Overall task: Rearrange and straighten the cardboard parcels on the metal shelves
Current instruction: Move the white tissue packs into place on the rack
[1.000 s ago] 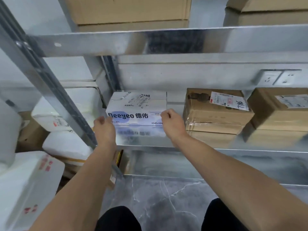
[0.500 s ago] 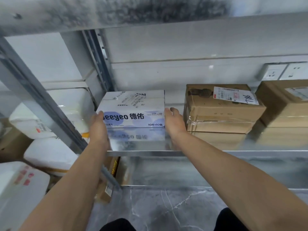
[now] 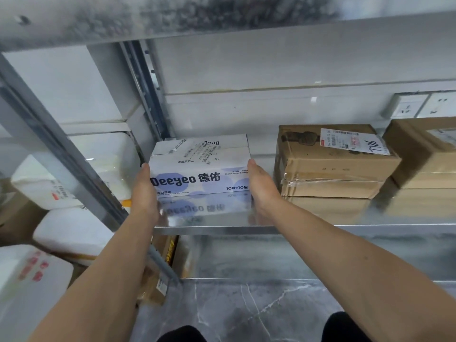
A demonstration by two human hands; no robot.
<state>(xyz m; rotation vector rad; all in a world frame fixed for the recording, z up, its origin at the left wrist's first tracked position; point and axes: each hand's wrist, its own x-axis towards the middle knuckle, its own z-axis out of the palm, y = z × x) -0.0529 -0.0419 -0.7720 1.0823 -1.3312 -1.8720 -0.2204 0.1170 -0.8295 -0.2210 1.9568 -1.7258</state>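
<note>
The left hand (image 3: 145, 191) and right hand (image 3: 261, 186) have slid from the front corners to the sides of the white box (image 3: 199, 169). They press flat, fingers straight (no pinching). The box sits at the left end of the shelf (image 3: 320, 226) and looks nearly straight.

The white box (image 3: 199, 166) has pale lilac-blue blobs on its front, dark navy lettering over them, and fine black barcode print on top. Under it the shelf (image 3: 320, 229) is shiny silver-grey and mirrors that blue print as a blurred band. Just right of the white box, the brown box (image 3: 330, 166) is plain tan card with a white label (image 3: 352, 143) marked in red and black. Further right, a second brown box (image 3: 419, 154) is the same tan. Above the white box, the upper shelf (image 3: 222, 16) is silver with sooty black mottling. Left of the white box, white sacks (image 3: 74, 233) bear red print. Below it, the floor (image 3: 246, 309) is grey marble with thin white veins.
</note>
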